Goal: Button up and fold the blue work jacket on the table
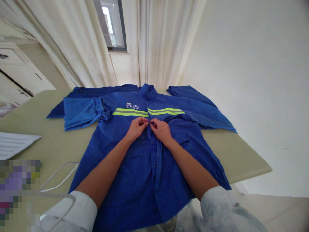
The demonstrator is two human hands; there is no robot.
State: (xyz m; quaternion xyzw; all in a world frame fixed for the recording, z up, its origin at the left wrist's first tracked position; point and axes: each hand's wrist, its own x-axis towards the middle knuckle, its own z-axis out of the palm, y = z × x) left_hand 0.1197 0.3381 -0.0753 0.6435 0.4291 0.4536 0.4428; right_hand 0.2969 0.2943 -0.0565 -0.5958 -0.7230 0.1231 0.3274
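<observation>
A blue work jacket [127,180] lies front side up on the table, its collar at the far end. Yellow-green and grey reflective stripes cross its chest, with white lettering above the one on the left. My left hand [137,127] and my right hand [160,129] meet at the front placket just below the stripes. Both pinch the cloth there with thumb and fingers; whether a button is between them is hidden. Lower on the placket, two buttons [152,141] show, and the front flap beside them hangs apart.
Darker blue folded cloth [72,93] lies beneath the jacket on the greenish table [243,158]. At left are a printed sheet [16,141], a white cable [59,170] and a pixelated patch. Curtains [161,42] and a window stand behind; a white wall [253,80] is at right.
</observation>
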